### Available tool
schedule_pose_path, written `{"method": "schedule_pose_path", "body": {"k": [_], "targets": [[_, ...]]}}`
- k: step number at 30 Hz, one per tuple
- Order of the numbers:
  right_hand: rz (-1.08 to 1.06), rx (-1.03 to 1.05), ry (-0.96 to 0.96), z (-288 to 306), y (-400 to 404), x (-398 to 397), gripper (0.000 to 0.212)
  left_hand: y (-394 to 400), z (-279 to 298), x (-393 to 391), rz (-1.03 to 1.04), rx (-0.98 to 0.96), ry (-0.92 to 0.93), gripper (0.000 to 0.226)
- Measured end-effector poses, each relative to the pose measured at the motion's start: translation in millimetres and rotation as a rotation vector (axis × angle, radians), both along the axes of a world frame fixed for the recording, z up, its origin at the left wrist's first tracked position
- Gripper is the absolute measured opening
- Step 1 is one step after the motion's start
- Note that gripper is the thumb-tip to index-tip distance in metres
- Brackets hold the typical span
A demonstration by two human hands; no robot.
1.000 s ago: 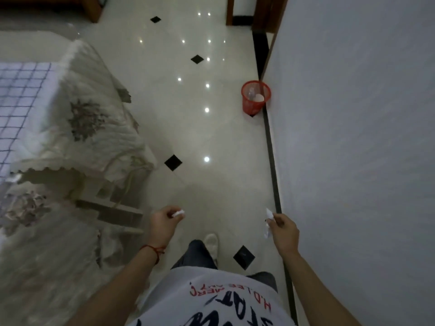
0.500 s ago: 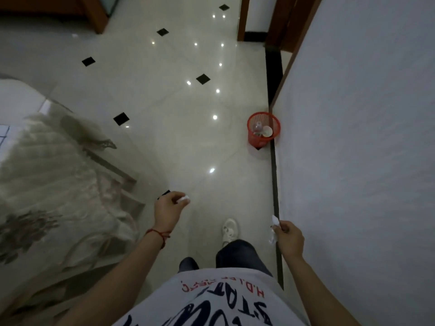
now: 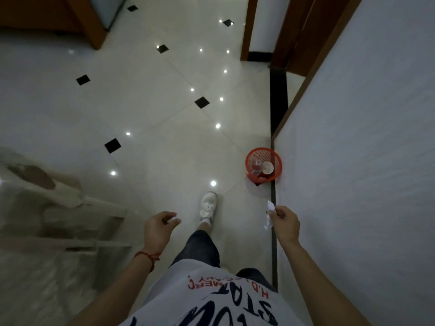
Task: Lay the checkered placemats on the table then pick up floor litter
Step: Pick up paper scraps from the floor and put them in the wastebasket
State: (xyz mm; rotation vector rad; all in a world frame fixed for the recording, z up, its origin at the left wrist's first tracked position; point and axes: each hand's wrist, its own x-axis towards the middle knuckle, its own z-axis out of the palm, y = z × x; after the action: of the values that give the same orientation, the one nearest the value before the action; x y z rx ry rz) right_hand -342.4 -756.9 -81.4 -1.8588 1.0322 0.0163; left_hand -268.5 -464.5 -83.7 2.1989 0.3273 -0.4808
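Note:
My left hand (image 3: 158, 229) is closed around a small white scrap of paper (image 3: 174, 220) that shows at the fingertips. My right hand (image 3: 284, 221) pinches a crumpled white paper scrap (image 3: 269, 214) that hangs below the fingers. A red mesh waste basket (image 3: 253, 161) stands on the floor against the wall, ahead and slightly left of my right hand, with a white cup and other rubbish inside. The checkered placemats are out of view.
A white wall (image 3: 364, 172) runs close along the right. A table corner draped in a floral cloth (image 3: 47, 203) sits at the left. My white shoe (image 3: 208, 205) is on the glossy tiled floor (image 3: 153, 114). Wooden door frames (image 3: 249, 27) stand at the far end.
I have walked forward: the red basket is much nearer, and the table with its placemat has slid back to the left. Both hands still hold their scraps.

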Motion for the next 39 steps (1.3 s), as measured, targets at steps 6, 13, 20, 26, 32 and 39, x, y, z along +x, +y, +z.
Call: {"method": "schedule_pose_path", "body": {"k": [6, 13, 20, 26, 32, 39], "targets": [[-0.139, 0.001, 0.047, -12, -39, 71, 0.016, -66, 3, 135, -0.161, 0.021, -0.008, 0.023], [-0.328, 0.073, 0.132, -26, -75, 124, 0.006, -180, 7, 268, -0.493, 0.024, -0.021, 0.026], [-0.403, 0.151, 0.170, -52, -115, 161, 0.005, -282, -37, 302, -0.606, 0.031, 0.040, 0.025], [-0.388, 0.155, 0.221, -145, -154, 203, 0.003, -332, -151, 291, -0.501, 0.068, 0.218, 0.024], [-0.402, 0.195, 0.262, -280, -187, 243, 0.022, -371, -275, 288, -0.507, 0.097, 0.281, 0.025], [-0.522, 0.226, 0.268, -407, -214, 264, 0.013, -422, -392, 315, -0.540, 0.087, 0.240, 0.026]]}}
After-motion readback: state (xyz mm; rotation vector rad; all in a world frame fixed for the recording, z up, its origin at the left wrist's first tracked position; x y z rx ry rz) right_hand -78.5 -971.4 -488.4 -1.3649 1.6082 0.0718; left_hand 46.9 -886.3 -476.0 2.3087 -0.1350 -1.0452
